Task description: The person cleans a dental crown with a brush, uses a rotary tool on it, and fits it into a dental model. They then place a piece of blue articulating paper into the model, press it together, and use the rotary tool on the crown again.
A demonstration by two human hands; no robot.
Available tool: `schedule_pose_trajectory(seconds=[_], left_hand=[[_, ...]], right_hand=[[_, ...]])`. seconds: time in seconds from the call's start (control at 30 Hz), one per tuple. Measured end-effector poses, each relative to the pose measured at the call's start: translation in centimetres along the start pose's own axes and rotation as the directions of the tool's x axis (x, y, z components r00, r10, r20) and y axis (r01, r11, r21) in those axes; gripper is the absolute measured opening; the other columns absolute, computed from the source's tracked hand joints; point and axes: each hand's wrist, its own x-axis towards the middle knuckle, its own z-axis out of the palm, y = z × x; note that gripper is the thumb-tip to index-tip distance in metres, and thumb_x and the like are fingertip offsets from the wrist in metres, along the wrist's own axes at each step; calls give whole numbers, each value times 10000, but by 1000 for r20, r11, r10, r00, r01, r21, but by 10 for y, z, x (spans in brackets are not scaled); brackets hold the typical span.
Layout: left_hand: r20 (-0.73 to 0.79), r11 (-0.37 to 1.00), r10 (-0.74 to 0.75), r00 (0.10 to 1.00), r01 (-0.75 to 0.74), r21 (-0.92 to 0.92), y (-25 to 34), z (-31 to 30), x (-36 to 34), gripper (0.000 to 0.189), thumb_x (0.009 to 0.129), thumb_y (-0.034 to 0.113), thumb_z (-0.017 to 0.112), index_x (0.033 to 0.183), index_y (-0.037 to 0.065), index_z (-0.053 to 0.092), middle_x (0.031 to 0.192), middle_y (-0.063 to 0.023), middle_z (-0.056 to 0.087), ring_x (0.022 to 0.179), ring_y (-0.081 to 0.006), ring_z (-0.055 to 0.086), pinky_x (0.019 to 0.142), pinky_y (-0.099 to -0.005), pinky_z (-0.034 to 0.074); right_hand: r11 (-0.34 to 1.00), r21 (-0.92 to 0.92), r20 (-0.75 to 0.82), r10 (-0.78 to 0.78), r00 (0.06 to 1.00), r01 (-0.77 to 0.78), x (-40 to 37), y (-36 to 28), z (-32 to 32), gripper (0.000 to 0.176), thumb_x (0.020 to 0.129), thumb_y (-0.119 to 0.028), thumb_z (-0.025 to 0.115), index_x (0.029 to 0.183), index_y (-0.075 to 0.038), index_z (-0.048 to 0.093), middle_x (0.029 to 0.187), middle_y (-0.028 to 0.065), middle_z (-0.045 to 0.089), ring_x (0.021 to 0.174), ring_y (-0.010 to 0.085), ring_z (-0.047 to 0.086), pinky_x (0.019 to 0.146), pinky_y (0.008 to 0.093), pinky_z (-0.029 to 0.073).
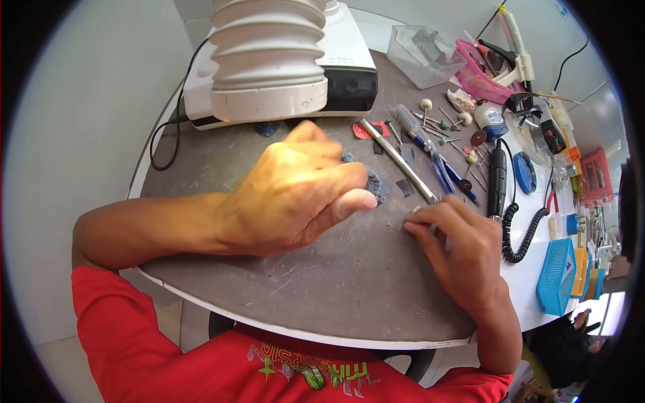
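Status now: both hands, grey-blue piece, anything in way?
Left hand partly hides grey-blue piece; grip unclear. Right hand by metal rod. White hose near left hand.

Obstructed and Unclear Items

The left hand (289, 191) partly covered the blue-grey piece (377, 187); its grip could not be verified. Its upper fingers were blurred. The pale bit (415, 210) at the right hand (463, 245) was too small to identify. The top edge cut off the hose (269, 60); the bottom edge cut off the red shirt (201, 366).
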Motion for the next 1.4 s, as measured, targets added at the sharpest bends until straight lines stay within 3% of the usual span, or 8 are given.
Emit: schedule_pose_trajectory(seconds=[0.23, 0.3, 0.33, 0.5, 0.57, 0.7, 0.87, 1.4], left_hand=[[160, 950, -218, 963, 247, -193, 6, 6, -1, 142, 874, -82, 456, 990, -11, 495, 716, -83, 523, 627, -150, 533, 541, -270, 445], [-386, 977, 78, 919, -147, -152, -2, 26, 10, 403, 773, -190, 419, 1134, -18, 469, 760, -95, 578, 647, -131, 580, 555, -274, 474], [-435, 982, -1, 900, -82, -172, 2, 29, 9, 359, 777, -205, 486, 1079, -22, 554, 755, -96, 597, 610, -156, 579, 583, -274, 493], [-269, 989, 84, 959, -114, -97, 3, 12, 0, 50, 792, -47, 682, 781, -10, 651, 706, -78, 592, 557, -196, 550, 539, -283, 482], [76, 988, 135, 988, -140, 68, 8, -5, -7, 70, 794, 17, 705, 860, 10, 687, 730, -87, 611, 530, -203, 535, 488, -287, 452], [-306, 960, 208, 929, -134, 245, 13, 18, 8, 302, 768, -1, 675, 1064, 56, 664, 877, -89, 631, 764, -250, 594, 673, -332, 485], [-150, 987, 60, 987, -36, 157, 13, 22, 9, 522, 733, -52, 635, 1236, 64, 558, 1149, -136, 581, 1076, -320, 555, 944, -420, 444], [-147, 988, -120, 982, 133, 83, 3, 20, 3, 506, 761, -27, 611, 1251, 64, 526, 1003, -112, 609, 981, -278, 567, 875, -378, 459]], right_hand=[[997, 13, -365, 74, 928, -74, 5, 10, -10, 96, 807, 16, 693, 891, -20, 664, 794, 84, 623, 564, 111, 568, 486, 253, 410], [984, 52, -356, 180, 917, -173, 3, 10, -20, 76, 824, 12, 681, 895, -11, 664, 783, 85, 629, 575, 105, 574, 495, 248, 416], [960, 93, -342, 279, 898, -263, 2, 9, -24, 59, 841, 8, 669, 899, -2, 664, 772, 87, 636, 587, 99, 581, 505, 243, 422], [974, -135, -427, 110, 898, -184, 12, 15, -20, 53, 852, -41, 674, 877, 5, 669, 715, 80, 636, 599, 139, 609, 559, 259, 455], [972, -189, -317, 71, 946, -136, 8, 21, -20, 56, 839, -50, 683, 865, -3, 665, 767, 97, 654, 614, 183, 622, 590, 289, 472], [973, -205, -193, 63, 979, -103, 5, 27, -18, 86, 849, -104, 668, 857, -19, 674, 810, 105, 646, 657, 262, 625, 639, 355, 478], [943, -308, -124, 91, 988, -125, 1, 27, -14, 107, 840, -130, 652, 890, -35, 652, 837, 108, 645, 842, 300, 629, 738, 404, 496], [979, -73, -325, 156, 933, -189, 4, 11, -25, 250, 812, -26, 612, 1059, -3, 646, 907, 144, 586, 769, 282, 612, 695, 363, 477]])
